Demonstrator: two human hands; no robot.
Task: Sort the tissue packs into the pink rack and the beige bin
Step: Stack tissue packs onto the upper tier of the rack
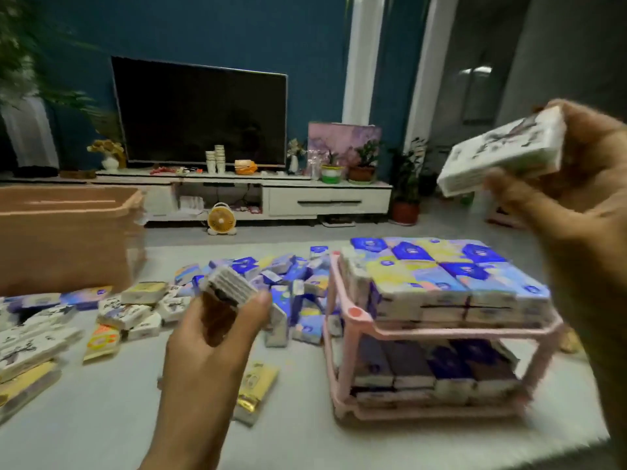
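Mid-sort, carry step, one pack in each hand. The beige bin (64, 242) sits far left, well apart from both your hands. The pink rack (437, 331) sits right, below your right hand, with both tiers packed with blue-purple packs. The loose pile (271, 276) lies between bin and rack, and the white black-print packs (30, 347) lie spread at the left edge.

Your right hand (583, 212) is raised above the rack, thumb and fingers clamped on a tilted white printed pack (505, 154). Your left hand (210, 337) is low at centre, just before the pile, pinching a small white pack (229, 287) end-on; its print is unreadable.

Judgement: the rack looks to take the blue ones, so both white packs likely belong in the bin. The next move calls for swinging both hands left across the pile and releasing over the bin's open top. Your right hand has the longer way. Much is left unsorted.
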